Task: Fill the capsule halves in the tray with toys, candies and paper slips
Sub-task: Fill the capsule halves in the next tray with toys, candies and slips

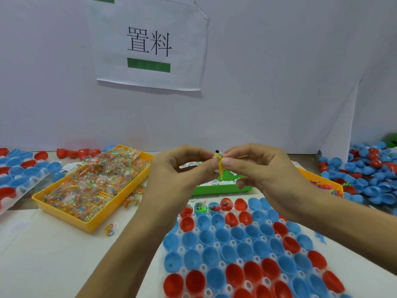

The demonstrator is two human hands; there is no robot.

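Yellow toy (219, 163), both hands pinching
Left hand (182, 166) and right hand (255, 168) are gripping it above the capsule tray's (214, 229) far edge; most red and blue halves are sitting empty

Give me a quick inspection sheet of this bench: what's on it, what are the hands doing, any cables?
Surface: pale table, bare in the near-left part.
Job's things: white tray of red and blue capsule halves; a few in the far row hold items, most look empty. Yellow bin of candy packets; green bin with paper slips; orange bin of toys, mostly hidden.
Clutter: loose candy packet; heap of capsule halves at right; second filled tray at left.
Hands: left hand and right hand together pinch a small yellow toy above the bins.
Cables: nothing seen.
Surroundings: white wall with a printed paper sign.
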